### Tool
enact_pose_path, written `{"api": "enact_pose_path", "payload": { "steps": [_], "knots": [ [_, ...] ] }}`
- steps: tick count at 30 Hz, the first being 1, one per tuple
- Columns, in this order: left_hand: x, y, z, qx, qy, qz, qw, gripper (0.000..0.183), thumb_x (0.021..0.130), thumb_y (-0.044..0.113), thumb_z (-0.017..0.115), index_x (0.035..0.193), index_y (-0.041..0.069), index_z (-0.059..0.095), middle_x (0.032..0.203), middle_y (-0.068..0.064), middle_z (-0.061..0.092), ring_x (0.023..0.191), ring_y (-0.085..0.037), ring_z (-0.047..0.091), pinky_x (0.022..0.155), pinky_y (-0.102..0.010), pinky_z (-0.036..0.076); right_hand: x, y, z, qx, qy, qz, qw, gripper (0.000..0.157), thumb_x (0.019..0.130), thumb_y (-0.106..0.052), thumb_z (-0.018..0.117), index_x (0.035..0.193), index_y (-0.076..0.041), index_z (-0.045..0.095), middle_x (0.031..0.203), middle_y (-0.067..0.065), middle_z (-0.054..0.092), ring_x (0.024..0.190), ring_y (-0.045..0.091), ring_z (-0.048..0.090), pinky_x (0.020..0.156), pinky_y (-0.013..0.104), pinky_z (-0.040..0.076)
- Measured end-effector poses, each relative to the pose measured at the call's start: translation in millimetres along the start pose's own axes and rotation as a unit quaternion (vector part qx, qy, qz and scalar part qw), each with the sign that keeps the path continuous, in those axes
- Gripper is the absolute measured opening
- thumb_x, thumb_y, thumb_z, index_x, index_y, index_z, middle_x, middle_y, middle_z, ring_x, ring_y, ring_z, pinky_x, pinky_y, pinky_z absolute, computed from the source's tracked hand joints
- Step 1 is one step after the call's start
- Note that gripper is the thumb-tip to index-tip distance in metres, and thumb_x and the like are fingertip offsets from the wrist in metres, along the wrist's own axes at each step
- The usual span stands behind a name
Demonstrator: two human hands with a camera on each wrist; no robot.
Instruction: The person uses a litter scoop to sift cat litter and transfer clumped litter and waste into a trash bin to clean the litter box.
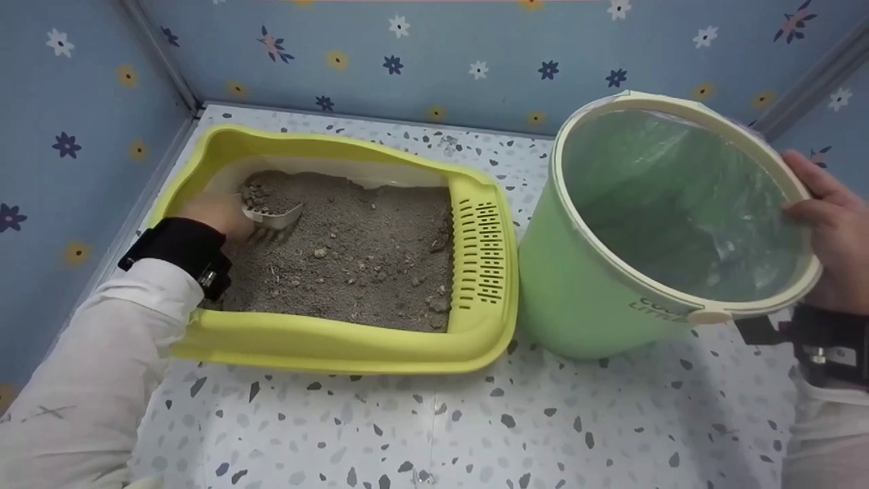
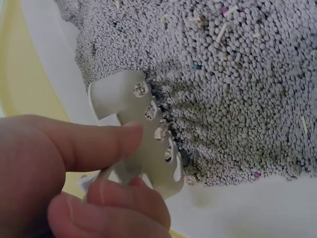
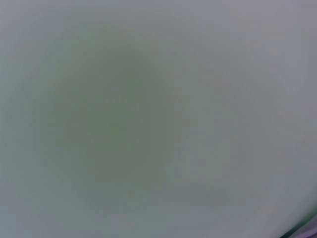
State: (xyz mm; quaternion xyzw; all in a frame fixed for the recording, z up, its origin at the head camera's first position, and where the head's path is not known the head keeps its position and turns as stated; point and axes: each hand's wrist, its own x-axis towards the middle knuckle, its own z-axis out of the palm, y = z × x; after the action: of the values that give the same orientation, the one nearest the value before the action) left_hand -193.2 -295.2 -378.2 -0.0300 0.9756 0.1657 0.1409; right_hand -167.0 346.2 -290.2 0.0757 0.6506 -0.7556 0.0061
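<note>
My left hand (image 1: 218,214) grips a white slotted litter scoop (image 1: 275,217) at the left end of the yellow litter box (image 1: 326,343). Litter and clumps fill the scoop in the head view. In the left wrist view, thumb and fingers pinch the scoop (image 2: 133,104) by its handle, and clumps show in its slots. Grey pellet litter (image 1: 366,258) lies around it, with scattered clumps. My right hand (image 1: 838,224) holds the rim of a green trash bin (image 1: 590,299), which leans toward the litter box. A clear bag lines the bin. Only a blurred pale surface fills the right wrist view.
The speckled white floor (image 1: 434,421) runs under the box and bin. Blue flowered walls (image 1: 441,61) stand close at the back and both sides. A slotted ledge (image 1: 478,251) forms the box's right end, right beside the bin.
</note>
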Motion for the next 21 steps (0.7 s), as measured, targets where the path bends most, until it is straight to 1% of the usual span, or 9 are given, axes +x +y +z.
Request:
{"api": "enact_pose_path", "payload": {
  "steps": [2,3,6,7,9,11,13,16,21],
  "knots": [
    [0.4,1.1,-0.6,0.022,-0.012,-0.001,0.9997,0.031,0.078,0.012,0.052,0.100,-0.010,0.055,0.105,-0.035,0.054,0.088,-0.047,0.051,0.078,-0.056,0.043,0,0,0.1,0.007,-0.001,-0.001,1.000,0.052,0.100,-0.003,0.033,0.143,-0.033,0.036,0.154,-0.011,0.022,0.139,0.011,0.030,0.081,0.020,0.051],
    [0.5,2.1,-1.2,0.025,-0.018,0.000,0.9995,0.027,0.077,0.012,0.052,0.094,-0.009,0.056,0.103,-0.034,0.055,0.086,-0.045,0.051,0.077,-0.055,0.043,0,0,0.1,0.011,-0.001,-0.001,1.000,0.052,0.100,-0.003,0.033,0.142,-0.032,0.037,0.154,-0.011,0.023,0.138,0.011,0.031,0.081,0.020,0.051],
    [0.1,6.1,-4.3,0.022,-0.018,0.006,0.9996,0.016,0.076,0.011,0.050,0.079,-0.005,0.055,0.094,-0.030,0.055,0.079,-0.040,0.050,0.072,-0.050,0.044,-1,0,1.1,0.018,0.000,0.000,1.000,0.051,0.100,-0.003,0.034,0.142,-0.032,0.038,0.154,-0.010,0.024,0.136,0.010,0.034,0.082,0.021,0.051],
    [-0.3,6.9,-5.4,0.023,-0.015,0.011,0.9996,0.012,0.076,0.010,0.049,0.071,-0.001,0.050,0.086,-0.028,0.054,0.074,-0.038,0.049,0.068,-0.048,0.044,-1,0,1.2,0.020,-0.001,0.001,1.000,0.051,0.100,-0.003,0.034,0.142,-0.032,0.038,0.154,-0.010,0.024,0.136,0.010,0.035,0.083,0.022,0.051],
    [-0.8,8.1,-8.1,0.023,-0.014,0.016,0.9995,0.013,0.077,0.011,0.048,0.068,0.002,0.047,0.082,-0.026,0.053,0.071,-0.036,0.048,0.065,-0.046,0.043,-1,-1,1.6,0.019,0.000,0.002,1.000,0.052,0.100,-0.002,0.034,0.142,-0.032,0.038,0.154,-0.010,0.024,0.136,0.010,0.035,0.083,0.022,0.051],
    [-1.2,8.5,-10.5,0.025,-0.014,0.019,0.9994,0.017,0.080,0.012,0.046,0.066,0.003,0.045,0.075,-0.023,0.051,0.067,-0.034,0.047,0.061,-0.042,0.041,-1,0,1.7,0.001,0.004,-0.003,1.000,0.053,0.099,-0.001,0.034,0.143,-0.032,0.036,0.154,-0.010,0.023,0.137,0.010,0.034,0.082,0.020,0.051],
    [-2.1,8.3,-13.0,0.032,-0.017,0.018,0.9992,0.021,0.083,0.014,0.045,0.064,0.005,0.044,0.074,-0.021,0.050,0.066,-0.033,0.047,0.061,-0.041,0.041,-1,0,1.8,-0.009,0.004,-0.008,1.000,0.054,0.099,-0.001,0.033,0.144,-0.031,0.034,0.155,-0.010,0.022,0.138,0.011,0.031,0.082,0.018,0.050],
    [-3.6,7.8,-15.7,0.036,-0.019,0.018,0.9990,0.025,0.086,0.017,0.045,0.067,0.002,0.047,0.074,-0.021,0.050,0.066,-0.032,0.046,0.063,-0.040,0.039,-2,0,2.2,-0.026,0.004,-0.015,1.000,0.055,0.099,-0.001,0.032,0.146,-0.031,0.032,0.155,-0.009,0.020,0.140,0.012,0.028,0.082,0.017,0.050],
    [-8.0,7.0,-17.9,0.018,-0.016,0.010,0.9997,0.025,0.086,0.019,0.046,0.073,-0.002,0.049,0.077,-0.022,0.049,0.068,-0.034,0.046,0.062,-0.038,0.038,-2,0,4.0,-0.014,0.010,-0.012,1.000,0.054,0.099,-0.001,0.034,0.144,-0.031,0.034,0.155,-0.009,0.021,0.140,0.012,0.028,0.083,0.017,0.050]
  ]
}}
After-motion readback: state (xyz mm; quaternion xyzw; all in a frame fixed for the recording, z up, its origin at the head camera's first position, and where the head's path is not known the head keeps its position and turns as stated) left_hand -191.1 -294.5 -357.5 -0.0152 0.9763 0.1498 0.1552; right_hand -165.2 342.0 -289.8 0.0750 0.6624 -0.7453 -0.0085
